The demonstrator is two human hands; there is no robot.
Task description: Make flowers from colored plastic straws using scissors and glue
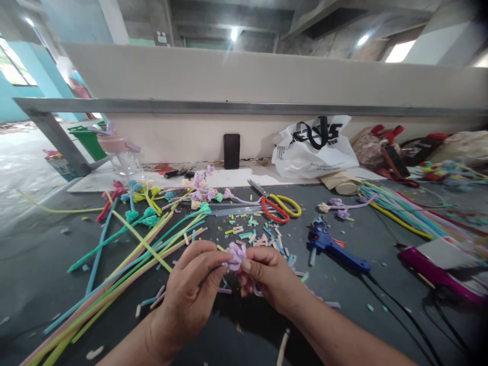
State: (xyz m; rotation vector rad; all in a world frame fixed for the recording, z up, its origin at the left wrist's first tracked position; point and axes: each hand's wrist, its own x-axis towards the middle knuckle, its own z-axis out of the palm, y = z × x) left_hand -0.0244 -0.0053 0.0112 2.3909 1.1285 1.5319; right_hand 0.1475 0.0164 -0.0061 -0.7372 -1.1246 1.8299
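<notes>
Between my two hands, above the dark tabletop, is a small lilac flower [236, 255] of fuzzy pipe cleaner. My left hand [196, 287] pinches its left side with thumb and forefinger. From the right, my right hand [267, 272] grips it with thumb and fingers, its lower fingers curled underneath. Just beyond the hands lie many short cut pieces of pipe cleaner [249, 236] in pastel colours. Scissors [275, 206] with red and yellow handles rest behind those pieces. Long pastel pipe cleaners [125, 269] stretch across the table to the left of my left hand.
A blue glue gun [337, 249] with a cord lies to the right. Finished flowers [202, 190] are gathered at the back. A dark phone [232, 151] leans on the panel, beside a white bag [314, 150]. A magenta device [442, 272] sits far right; a clear cup [121, 155] stands back left.
</notes>
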